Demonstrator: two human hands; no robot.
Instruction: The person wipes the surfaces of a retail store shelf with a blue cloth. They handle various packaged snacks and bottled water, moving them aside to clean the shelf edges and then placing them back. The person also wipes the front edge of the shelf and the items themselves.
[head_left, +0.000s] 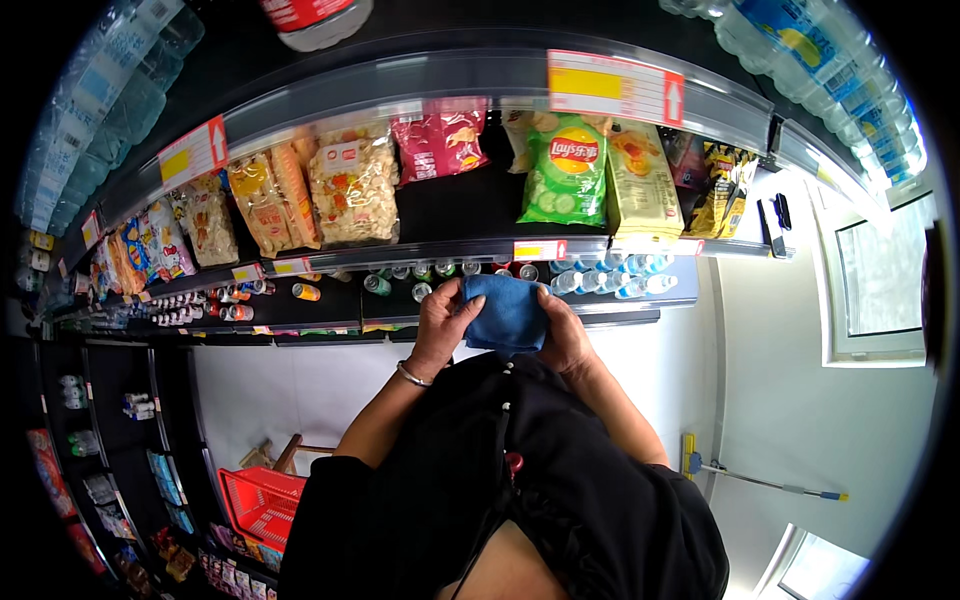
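Note:
A folded blue cloth (506, 313) is stretched between my two hands, close in front of my chest. My left hand (444, 322) grips its left edge, thumb on top, and a silver bangle circles that wrist. On the opposite edge, my right hand (564, 330) pinches the cloth near its upper corner. Just beyond the cloth is a shelf with drink cans (377, 285) and small water bottles (592, 281). On the shelf above stand a green bag of Lay's chips (566, 169), a yellow snack bag (643, 184) and a magenta snack bag (441, 141).
Bagged snacks (354, 187) line the shelf to the left. Shrink-wrapped bottles (105, 112) stand on the upper shelf. A red plastic basket (262, 502) is at lower left, near a wooden stool (289, 454). A mop (780, 487) lies or leans at right, below a window (877, 262).

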